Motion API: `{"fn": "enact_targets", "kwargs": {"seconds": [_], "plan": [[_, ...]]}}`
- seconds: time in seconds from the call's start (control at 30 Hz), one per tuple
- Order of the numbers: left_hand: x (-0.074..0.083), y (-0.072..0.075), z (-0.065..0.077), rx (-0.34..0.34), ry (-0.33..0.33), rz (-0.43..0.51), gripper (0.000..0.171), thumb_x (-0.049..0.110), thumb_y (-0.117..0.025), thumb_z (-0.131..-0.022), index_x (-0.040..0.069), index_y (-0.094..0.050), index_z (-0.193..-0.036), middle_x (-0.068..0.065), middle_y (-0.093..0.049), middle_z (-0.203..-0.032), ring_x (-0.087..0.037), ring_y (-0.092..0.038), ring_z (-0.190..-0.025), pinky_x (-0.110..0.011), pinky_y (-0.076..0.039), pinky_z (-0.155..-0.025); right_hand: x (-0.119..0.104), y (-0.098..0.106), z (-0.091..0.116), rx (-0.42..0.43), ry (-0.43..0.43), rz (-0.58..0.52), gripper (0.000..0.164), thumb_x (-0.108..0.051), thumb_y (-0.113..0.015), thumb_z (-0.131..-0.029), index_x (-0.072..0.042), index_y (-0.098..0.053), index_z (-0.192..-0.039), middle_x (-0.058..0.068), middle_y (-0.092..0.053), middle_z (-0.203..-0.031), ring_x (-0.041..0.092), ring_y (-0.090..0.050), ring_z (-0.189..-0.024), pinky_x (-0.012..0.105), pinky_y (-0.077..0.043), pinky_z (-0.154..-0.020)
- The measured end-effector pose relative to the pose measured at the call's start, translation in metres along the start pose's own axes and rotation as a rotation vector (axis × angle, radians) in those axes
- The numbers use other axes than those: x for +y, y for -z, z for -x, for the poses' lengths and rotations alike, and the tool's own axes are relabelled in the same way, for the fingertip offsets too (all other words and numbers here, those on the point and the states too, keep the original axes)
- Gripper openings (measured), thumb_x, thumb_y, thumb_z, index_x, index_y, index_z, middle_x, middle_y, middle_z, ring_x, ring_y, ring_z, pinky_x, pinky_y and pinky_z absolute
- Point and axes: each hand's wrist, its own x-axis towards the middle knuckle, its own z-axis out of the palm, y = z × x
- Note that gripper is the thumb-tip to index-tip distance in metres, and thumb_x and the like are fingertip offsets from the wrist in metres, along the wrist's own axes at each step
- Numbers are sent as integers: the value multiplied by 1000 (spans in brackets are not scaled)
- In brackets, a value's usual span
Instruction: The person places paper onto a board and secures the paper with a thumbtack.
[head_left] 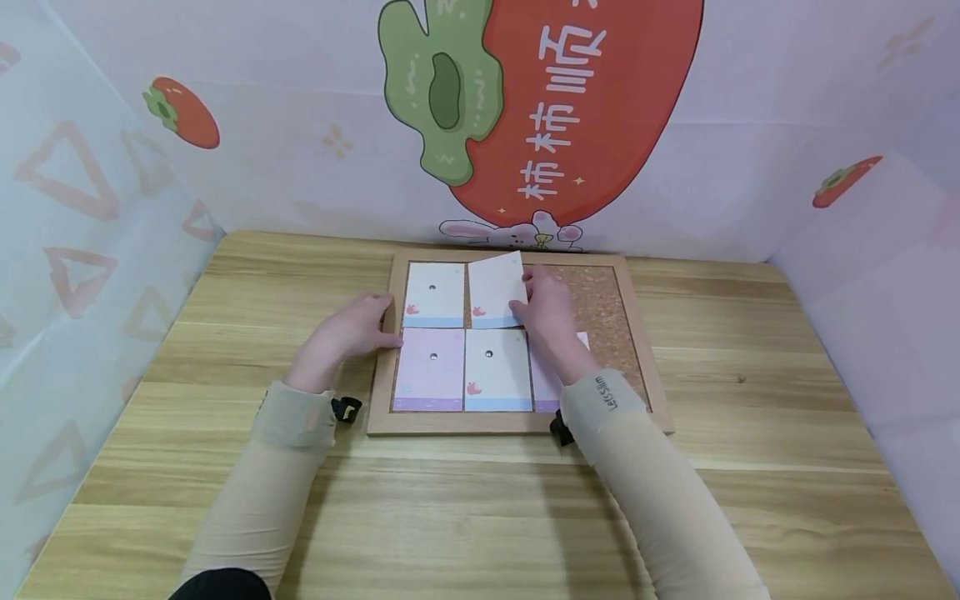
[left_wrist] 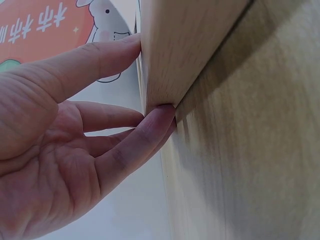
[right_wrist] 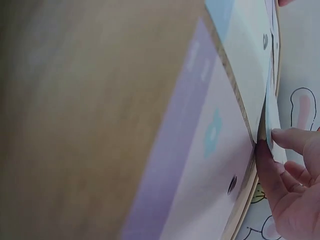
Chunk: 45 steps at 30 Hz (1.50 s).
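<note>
A wood-framed corkboard lies on the table with paper cards on it. My right hand pinches the right edge of a white card between thumb and fingers. That card is tilted in the top row, and its raised edge shows in the right wrist view, where the right hand holds it. My left hand holds the board's left frame, thumb on the face. In the left wrist view the left hand's fingertips touch the frame's outer side.
Beside the held card is a white card with a silver pin. Below are a lilac card, a white card and another lilac card, partly behind my right wrist. A printed backdrop stands behind the wooden table.
</note>
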Motion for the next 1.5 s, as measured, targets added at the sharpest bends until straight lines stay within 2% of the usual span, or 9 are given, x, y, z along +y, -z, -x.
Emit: {"fn": "enact_targets", "kwargs": {"seconds": [0.13,0.27,0.5,0.8,0.9,1.0,1.13,1.27,1.5], "plan": [[0,0,0,0,3,-2,81,21,-69,-94,-12,-24,-152,-34,-32,-155,-47,-32,-145,-59,-30,-119,-3,-1,0,14,58,102,40,-18,-71,-93,-10,-58,-129,10,-65,-117,26,-59,-99,37,-55,-89],[0,0,-1,-4,7,-5,81,21,-69,-94,-12,-23,-153,-34,-31,-156,-48,-32,-145,-58,-30,-119,-4,-3,1,21,89,144,33,-21,-72,-92,-8,-61,-121,11,-65,-118,26,-59,-100,37,-55,-92],[1,0,-1,-3,8,-10,81,21,-69,-94,-12,-24,-152,-34,-32,-155,-48,-33,-144,-58,-30,-119,-6,-5,2,-41,97,247,36,-28,-71,-93,-6,-64,-121,12,-69,-116,25,-61,-93,37,-55,-89],[1,1,-1,0,9,-5,80,21,-69,-94,-12,-25,-152,-34,-33,-154,-48,-34,-144,-59,-31,-118,-8,-1,9,-125,175,477,43,-34,-71,-93,-7,-67,-126,13,-62,-125,28,-57,-116,42,-48,-107],[0,0,-1,1,8,-4,80,21,-69,-94,-12,-25,-152,-34,-33,-154,-48,-34,-144,-59,-31,-119,-7,2,12,-163,207,529,48,-37,-68,-94,-8,-63,-133,15,-57,-131,30,-52,-123,44,-45,-111],[0,0,-1,0,10,-3,80,21,-69,-94,-12,-25,-152,-34,-32,-155,-48,-33,-145,-59,-30,-119,-2,5,14,-195,283,563,54,-38,-63,-98,-12,-54,-144,16,-49,-145,35,-45,-136,49,-39,-117],[0,1,0,-3,16,2,80,21,-69,-94,-12,-25,-152,-34,-32,-155,-48,-33,-144,-59,-31,-119,6,5,15,-264,359,616,57,-39,-52,-103,-18,-39,-154,12,-33,-162,39,-26,-151,56,-28,-122],[0,1,-1,-4,18,-2,79,21,-69,-94,-12,-26,-151,-34,-34,-154,-48,-35,-143,-59,-32,-118,10,3,15,-308,339,618,59,-40,-46,-105,-19,-31,-158,8,-25,-167,37,-16,-155,60,-25,-122],[0,0,-1,1,8,4,79,22,-69,-94,-12,-27,-151,-33,-34,-155,-47,-34,-144,-59,-31,-119,14,4,14,-298,335,585,58,-38,-45,-106,-17,-30,-158,9,-23,-167,37,-15,-155,61,-25,-122]]}}
